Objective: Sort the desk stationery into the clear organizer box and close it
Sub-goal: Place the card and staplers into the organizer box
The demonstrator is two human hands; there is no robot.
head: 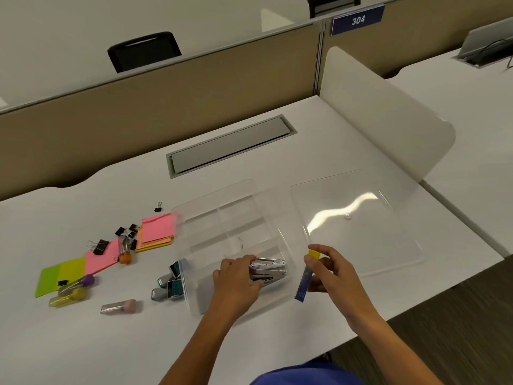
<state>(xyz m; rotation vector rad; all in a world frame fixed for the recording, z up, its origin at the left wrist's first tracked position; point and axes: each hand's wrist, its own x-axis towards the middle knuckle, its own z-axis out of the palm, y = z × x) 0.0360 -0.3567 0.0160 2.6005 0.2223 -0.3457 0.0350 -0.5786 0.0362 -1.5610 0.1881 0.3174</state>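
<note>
- Several silvery staplers [268, 270] lie in the clear organizer box's [222, 218] near compartment, under the left hand's [236, 279] curled fingers.
- Right hand [330, 273] pinches a yellow-capped blue tube [304, 282] beside the box; lid [358, 220] lies alongside.

"304" on blue partition sign [357, 20]

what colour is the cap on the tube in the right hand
Yellow, on a blue tube held by the right hand; head view.
</note>
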